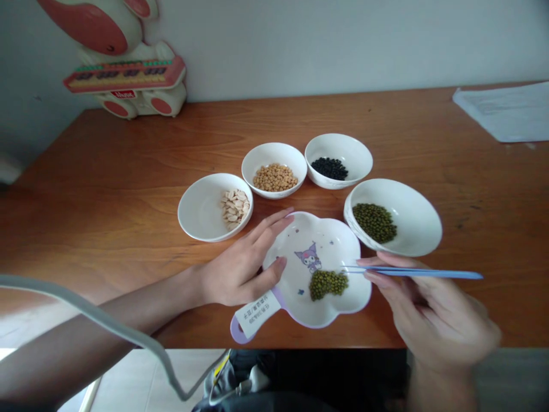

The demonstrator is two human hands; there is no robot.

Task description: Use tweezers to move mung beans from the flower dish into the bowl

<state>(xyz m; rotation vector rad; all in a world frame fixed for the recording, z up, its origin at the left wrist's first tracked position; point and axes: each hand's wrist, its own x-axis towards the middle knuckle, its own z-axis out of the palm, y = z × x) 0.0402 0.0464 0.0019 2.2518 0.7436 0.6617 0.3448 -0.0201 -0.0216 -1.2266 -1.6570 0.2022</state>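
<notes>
My right hand [433, 312] has the tweezers [446, 274] pinched; left hand [244, 269] spread on the dish [334, 252]'s left rim. Beans [328, 284] in its near half look light, hard, probably slippery, so I'd pinch mid-bean.

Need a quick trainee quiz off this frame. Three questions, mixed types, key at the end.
1. Multiple choice: what does the right hand hold?
A) a spoon
B) blue tweezers
C) a pen

2. True or false: the left hand touches the flower-shaped dish.

3. Fill in the colour: the dish and the rightmost bowl both contain ____ beans.

Key:
1. B
2. True
3. green
</notes>
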